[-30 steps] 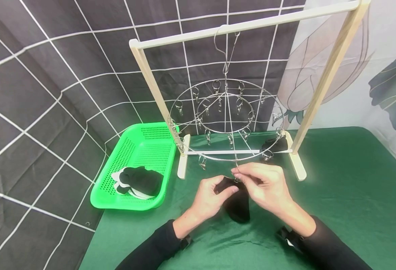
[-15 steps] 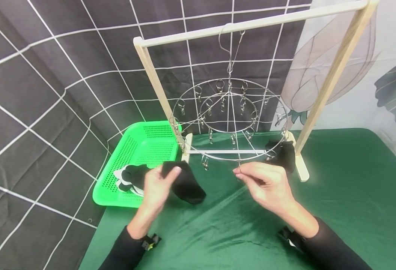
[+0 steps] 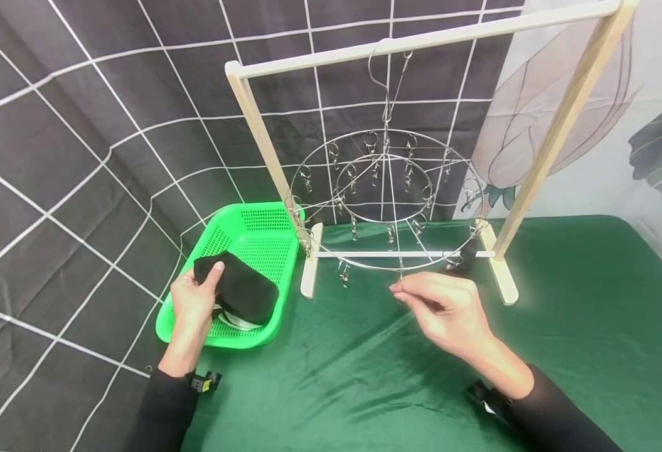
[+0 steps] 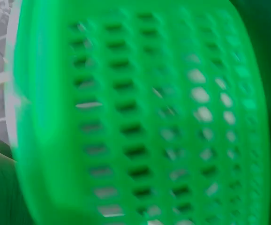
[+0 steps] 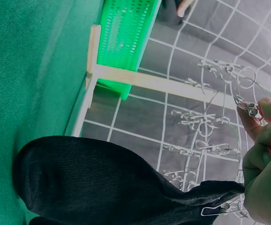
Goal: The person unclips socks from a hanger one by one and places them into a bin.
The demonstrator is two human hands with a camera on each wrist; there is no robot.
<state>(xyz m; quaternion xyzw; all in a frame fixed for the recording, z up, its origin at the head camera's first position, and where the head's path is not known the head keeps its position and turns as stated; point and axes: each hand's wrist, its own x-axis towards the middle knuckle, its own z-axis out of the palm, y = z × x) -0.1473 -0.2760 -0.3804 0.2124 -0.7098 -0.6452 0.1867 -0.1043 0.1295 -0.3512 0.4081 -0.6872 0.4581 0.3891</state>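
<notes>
Over the green basket (image 3: 271,251), my left hand (image 3: 191,304) grips a black sock (image 3: 247,290) by one end, the rest draping down into the basket. Beneath it a bit of white cloth (image 3: 237,321) shows. My right hand (image 3: 446,311) pinches a metal clip (image 5: 247,107) at the front of the round wire hanger (image 3: 359,265); no cloth is seen in that clip. Close by in the right wrist view, another black sock (image 5: 88,178) hangs from a clip. In the left wrist view, the basket's perforated wall fills most of the frame, blurred.
The hanger hooks over the bar of a wooden stand (image 3: 319,59), with several clips around its two rings. The stand's right foot (image 3: 500,276) rests on the green cloth (image 3: 579,314). A grid-patterned dark curtain (image 3: 110,207) rises at the left and back.
My left hand has carried the black sock from below the front clip leftward to the basket. My right hand has stayed at the front clip, which no longer has the sock at it.
</notes>
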